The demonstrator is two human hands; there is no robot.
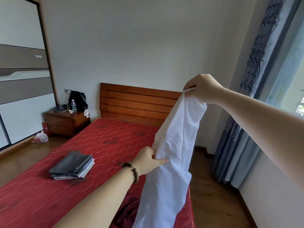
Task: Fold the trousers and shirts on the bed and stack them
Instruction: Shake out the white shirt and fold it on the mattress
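Observation:
A white shirt (172, 148) hangs in the air over the right side of the red bed (102, 139). My right hand (204, 88) pinches its top edge, held high near the headboard. My left hand (148, 159), with a bead bracelet on the wrist, grips the cloth lower down at its left edge. A stack of folded grey clothes (72, 165) lies on the left part of the mattress. A dark red garment (128, 209) lies crumpled on the bed near its front, partly hidden behind the shirt and my left arm.
A wooden headboard (136, 102) stands at the far end. A nightstand (65, 122) with a bottle and a black bag is at the left, a plastic bag (40, 137) on the floor beside it. Wardrobe at far left, curtain (246, 112) and window on the right.

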